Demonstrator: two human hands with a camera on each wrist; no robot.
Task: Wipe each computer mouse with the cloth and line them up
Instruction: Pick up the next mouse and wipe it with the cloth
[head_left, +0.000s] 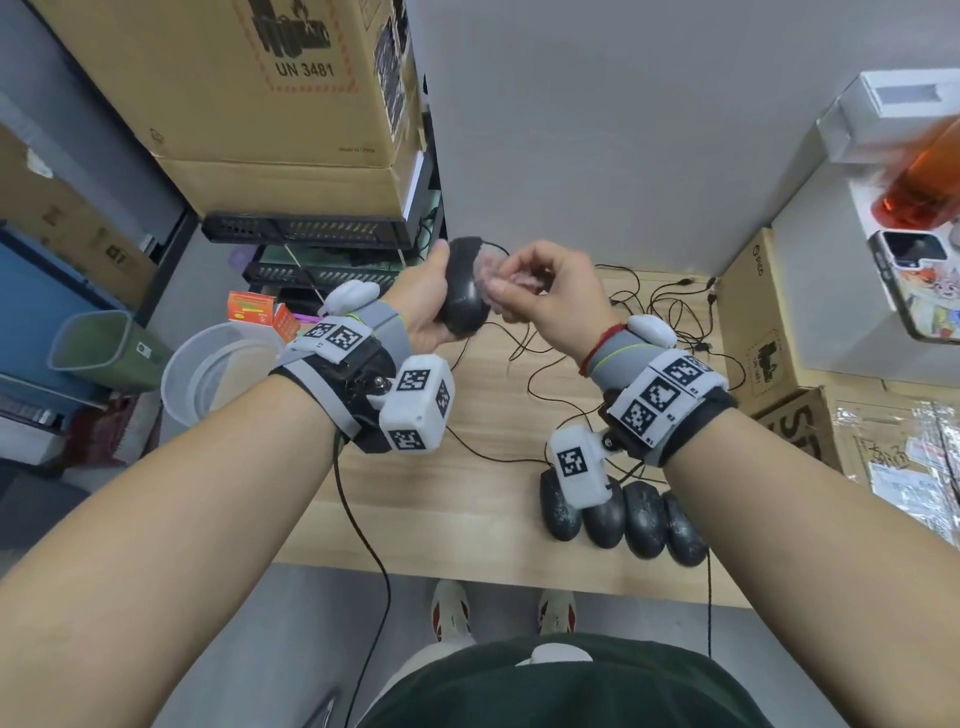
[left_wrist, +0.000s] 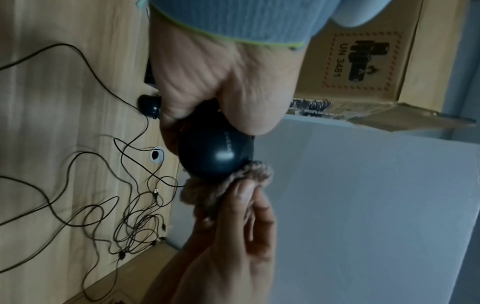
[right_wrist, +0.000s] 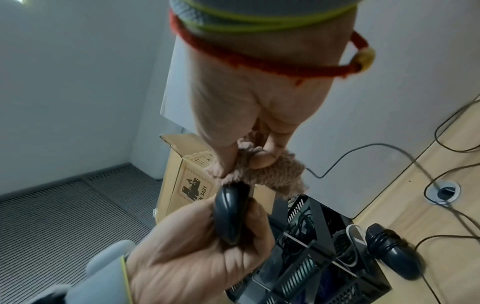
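My left hand (head_left: 421, 306) grips a black wired mouse (head_left: 464, 291) in the air above the desk's back left part. My right hand (head_left: 540, 296) pinches a fluffy pinkish-brown cloth (head_left: 488, 275) against the mouse's front end. The left wrist view shows the mouse (left_wrist: 215, 152) with the cloth (left_wrist: 226, 185) touching its far side. In the right wrist view the cloth (right_wrist: 272, 172) lies over the top of the mouse (right_wrist: 228, 214). Several black mice (head_left: 623, 514) lie side by side near the desk's front right edge. One more mouse (right_wrist: 392, 253) lies apart, its cable wrapped round it.
Tangled black cables (head_left: 665, 312) spread over the back of the wooden desk (head_left: 467, 493). Beside the desk on the left are a black crate (head_left: 311, 228), cardboard boxes (head_left: 249, 93) and a plastic tub (head_left: 208, 374). On the right are a phone (head_left: 914, 280) and an orange bottle (head_left: 924, 182).
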